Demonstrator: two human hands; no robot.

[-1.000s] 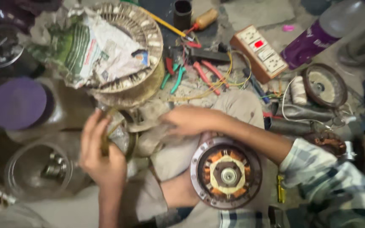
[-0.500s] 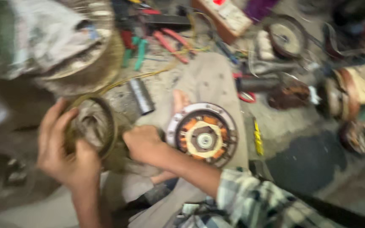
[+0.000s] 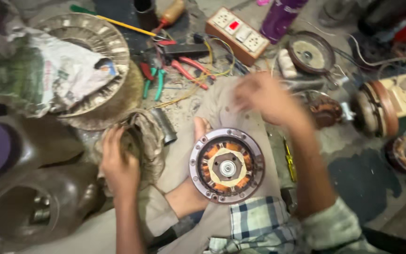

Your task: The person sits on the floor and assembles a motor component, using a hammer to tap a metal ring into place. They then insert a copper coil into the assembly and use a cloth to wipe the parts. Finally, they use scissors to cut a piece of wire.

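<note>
Head view: hands over a cluttered, dusty workshop floor, seen from above.
Left hand: the left hand (image 3: 118, 162) lies palm-down on a crumpled, dirty grey-brown rag (image 3: 142, 141), fingers curled over its upper edge and closed on the cloth; whatever the rag wraps is hidden.
Rag's place: just left of the person's lap, below a round ribbed metal fan cover (image 3: 90, 42) that carries a crumpled printed plastic bag (image 3: 48, 75).
Right hand: the right hand (image 3: 266, 99) is raised above the lap, blurred, fingers loosely spread and apart, holding nothing that can be made out; the forearm runs down to a blue and white checked sleeve (image 3: 259, 223).
Motor part: a round metal fan motor stator with orange copper windings and a central bearing (image 3: 226, 165) rests on the lap, between the two arms, below the right hand and clear of it, well to the right of the left hand.
Beside the rag: a short dark metal cylinder (image 3: 164, 126) lies touching its right edge.
Farther up: red-handled pliers (image 3: 189, 70), green-handled pliers (image 3: 155, 81), a brown switchboard with white sockets (image 3: 237, 35) and a purple spray can (image 3: 283, 16).
Left edge: dark rounded metal housings (image 3: 29, 197).
</note>
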